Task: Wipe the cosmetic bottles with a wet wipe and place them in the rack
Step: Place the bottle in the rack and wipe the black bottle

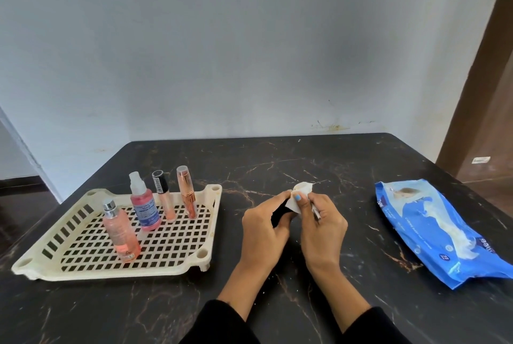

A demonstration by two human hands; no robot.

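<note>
1. the left hand [266,221] is curled round a small dark item [279,214], most of it hidden by the fingers; it looks like the cosmetic piece being cleaned, held above the table in front of the person, well apart from the rack. gripped low like this, its upper end is left free for wiping.
2. the right hand [322,221] pinches a white wet wipe [298,196] against the top of that item, thumb on the cloth. a thin pale stick shows between its fingers; what it is i cannot tell.
3. going left to right: a cream slotted rack [69,263] lies at the left, and four bottles stand upright in it, probably already done: a pink spray bottle with a silver cap [120,232] nearest, a red spray bottle with a blue label [144,205] behind it, then a black-capped gloss tube [163,196] and a rose-gold tube [187,193] near the far rim.
4. the right half of the rack floor is bare, so i judge a spot remains, and nothing stands between the hands and that side.
5. at the far right a blue wipe pack [444,232] lies flat on the dark marble table [277,160], a wipe trailing from its opening, within the right hand's reach.
</note>
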